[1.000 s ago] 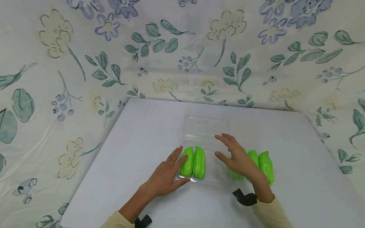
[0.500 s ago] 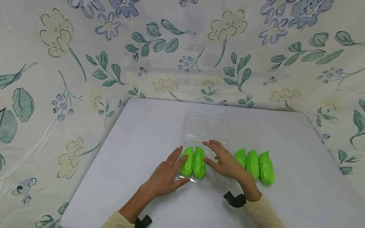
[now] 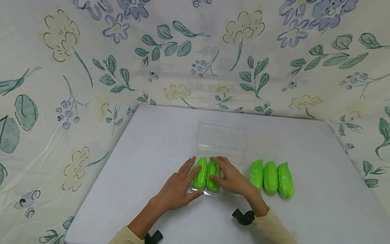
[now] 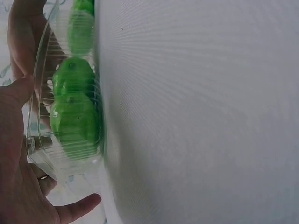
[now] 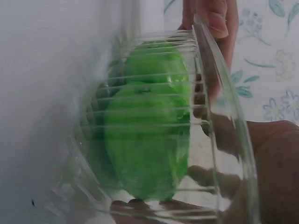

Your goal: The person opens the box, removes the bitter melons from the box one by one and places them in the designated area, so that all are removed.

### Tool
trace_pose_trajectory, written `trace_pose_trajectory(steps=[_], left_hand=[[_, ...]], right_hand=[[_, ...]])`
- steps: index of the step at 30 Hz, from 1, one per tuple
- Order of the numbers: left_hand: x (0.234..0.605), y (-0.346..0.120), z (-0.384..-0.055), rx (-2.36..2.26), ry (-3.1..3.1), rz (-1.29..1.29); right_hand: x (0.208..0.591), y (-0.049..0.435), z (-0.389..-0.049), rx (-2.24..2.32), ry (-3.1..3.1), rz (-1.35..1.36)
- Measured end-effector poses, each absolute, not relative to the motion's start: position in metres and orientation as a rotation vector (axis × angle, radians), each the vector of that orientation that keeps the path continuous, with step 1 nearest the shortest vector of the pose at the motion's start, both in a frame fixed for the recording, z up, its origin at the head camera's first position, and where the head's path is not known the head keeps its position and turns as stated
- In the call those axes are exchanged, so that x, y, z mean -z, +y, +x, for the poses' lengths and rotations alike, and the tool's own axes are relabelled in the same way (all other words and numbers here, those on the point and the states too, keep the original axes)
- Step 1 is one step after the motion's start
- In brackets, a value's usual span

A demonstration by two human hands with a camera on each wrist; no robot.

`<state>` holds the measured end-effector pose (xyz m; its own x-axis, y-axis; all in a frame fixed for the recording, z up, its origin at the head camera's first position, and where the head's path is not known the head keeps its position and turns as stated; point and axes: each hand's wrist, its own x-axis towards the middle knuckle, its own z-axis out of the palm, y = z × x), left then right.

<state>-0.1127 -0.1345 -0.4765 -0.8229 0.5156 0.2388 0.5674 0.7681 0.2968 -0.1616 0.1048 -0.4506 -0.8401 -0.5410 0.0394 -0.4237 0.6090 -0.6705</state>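
Note:
Two glossy bright green bitter melons lie side by side in the left half of a clear plastic clamshell container point(image 3: 233, 166), whose lid point(image 3: 220, 135) is folded back flat. My left hand point(image 3: 175, 189) rests at the container's left wall, fingers extended along the left bitter melon point(image 3: 200, 174); in the left wrist view its thumb point(image 4: 21, 91) is at the rim. My right hand point(image 3: 233, 178) reaches over the right bitter melon point(image 3: 213, 184), fingers lightly bent at its far end and right side. Through the ribbed wall, the right wrist view shows this bitter melon point(image 5: 145, 140) with fingers point(image 5: 135, 210) beside it.
Outside the container, to its right, three more bitter melons lie in a row: one near the container point(image 3: 256, 174), a middle one point(image 3: 270, 178) and an outer one point(image 3: 285, 181). The white table point(image 3: 146, 142) meets a floral cloth point(image 3: 195, 67) at the back.
My right hand has moved left, from beside the loose bitter melons to over the right one in the container. The left hand stays put, and the bitter melons keep their places.

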Motion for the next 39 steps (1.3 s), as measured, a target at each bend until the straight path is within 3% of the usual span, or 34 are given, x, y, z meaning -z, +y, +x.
trace_pose_trajectory(steps=[19, 39], left_hand=[[0.478, -0.133, -0.112, 0.541, -2.832, -0.863], [0.476, -0.133, -0.112, 0.528, -2.846, -0.854]], right_hand=[[0.459, 0.097, -0.159, 1.045, 2.734, -0.765], [0.423, 0.129, -0.163, 1.161, 2.767, -0.717]])
